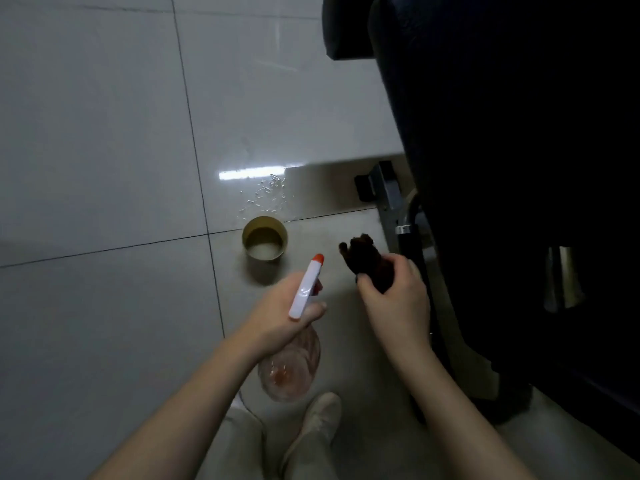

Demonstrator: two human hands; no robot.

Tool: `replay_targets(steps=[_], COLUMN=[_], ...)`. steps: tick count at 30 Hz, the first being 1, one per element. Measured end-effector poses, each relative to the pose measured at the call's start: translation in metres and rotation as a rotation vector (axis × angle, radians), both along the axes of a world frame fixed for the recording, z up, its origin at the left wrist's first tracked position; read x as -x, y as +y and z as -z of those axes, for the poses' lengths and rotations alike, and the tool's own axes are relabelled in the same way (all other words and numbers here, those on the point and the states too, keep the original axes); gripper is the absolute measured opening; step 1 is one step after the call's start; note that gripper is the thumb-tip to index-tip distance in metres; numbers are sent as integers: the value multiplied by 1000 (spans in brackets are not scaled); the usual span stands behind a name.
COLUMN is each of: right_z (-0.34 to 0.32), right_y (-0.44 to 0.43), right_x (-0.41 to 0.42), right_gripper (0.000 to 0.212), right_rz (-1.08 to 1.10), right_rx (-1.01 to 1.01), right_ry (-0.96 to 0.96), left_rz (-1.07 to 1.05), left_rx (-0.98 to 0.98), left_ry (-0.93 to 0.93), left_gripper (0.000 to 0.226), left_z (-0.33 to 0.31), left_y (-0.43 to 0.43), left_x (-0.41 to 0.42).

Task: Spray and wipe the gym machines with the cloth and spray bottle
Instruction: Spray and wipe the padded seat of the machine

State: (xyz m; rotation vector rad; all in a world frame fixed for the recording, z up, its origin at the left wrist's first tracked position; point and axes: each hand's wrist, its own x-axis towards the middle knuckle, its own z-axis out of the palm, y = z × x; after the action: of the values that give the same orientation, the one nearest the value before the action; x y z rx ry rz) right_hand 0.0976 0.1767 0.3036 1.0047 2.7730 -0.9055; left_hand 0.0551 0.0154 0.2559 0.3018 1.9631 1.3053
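My left hand (282, 315) grips a spray bottle by its neck; its white head with an orange nozzle (306, 287) points up and away, and its clear body (289, 370) hangs below my wrist. My right hand (394, 296) holds a bunched dark brown cloth (367, 263), which sticks out above my fingers. Both hands hover over the tiled floor, just left of the black padded gym machine (512, 168) that fills the right side. The machine's metal frame and foot (388, 192) stand behind the cloth.
A small gold-coloured metal cup (265, 242) stands on the grey tiled floor (104, 133) ahead of my hands, with water droplets (265, 195) spattered beyond it. My leg and light shoe (320, 419) are below. A shiny metal part (562, 282) shows on the machine's dark side.
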Motion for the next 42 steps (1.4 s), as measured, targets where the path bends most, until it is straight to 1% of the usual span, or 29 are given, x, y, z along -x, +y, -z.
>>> replay_targets(steps=[3,5,6,8,10,11,13,16,19,23,25,28,30,31,33,35,38,40,42], right_z=[-5,-2,2,12,21,24,26,28,33,34,32,32,34,34,32,31,29,28,26], right_y=[26,44,54,66,72,73,72,66,66,73,75,77,78,78,76,74,72,73,74], right_x=[-18,-26,-30,-33,-35,-35,-33,-32,-30,-32,-39,-59,-75,-82,-93,-102,-108,-110,-110], right_gripper=[38,39,39,43,52,57,62,60,43,37,36,40,41,41,39,35,34,35,35], right_rz=[-58,-68,-79,-142,-212,-225,-225,-240,-250,-246,-228,-160,-118,-100,-44,7,73,120,144], right_rx=[-298,-412,-444,-525,-604,-611,-600,-562,-496,-479,-443,-375,-327,-303,-248,-208,-156,-116,-102], right_ry=[111,156,145,60,-28,-48,-56,-67,-31,25,82,169,206,212,206,210,209,205,212], left_rz=[-60,-66,-58,-72,-111,-121,-109,-87,-117,-109,-73,-43,-42,-37,-25,-29,-43,-14,39], left_rx=[-64,-83,-86,-125,-161,-161,-136,-127,-127,-87,-52,42,55,50,49,47,7,-23,-69], left_ry=[-104,-132,-138,-181,-235,-239,-207,-181,-139,-102,-89,-42,-28,-24,-17,-31,-110,-185,-187], left_gripper=[40,37,36,35,29,27,28,27,25,19,23,35,44,45,37,26,20,19,28], left_z=[-10,-15,-17,-21,-23,-24,-22,-22,-27,-31,-30,-29,-30,-29,-29,-30,-26,-27,-27], left_y=[23,36,43,53,64,70,77,84,88,94,97,100,100,100,100,99,97,96,95], left_x=[-7,-9,-9,-10,-11,-12,-12,-10,-7,-2,2,4,3,2,-1,-5,-9,-11,-14])
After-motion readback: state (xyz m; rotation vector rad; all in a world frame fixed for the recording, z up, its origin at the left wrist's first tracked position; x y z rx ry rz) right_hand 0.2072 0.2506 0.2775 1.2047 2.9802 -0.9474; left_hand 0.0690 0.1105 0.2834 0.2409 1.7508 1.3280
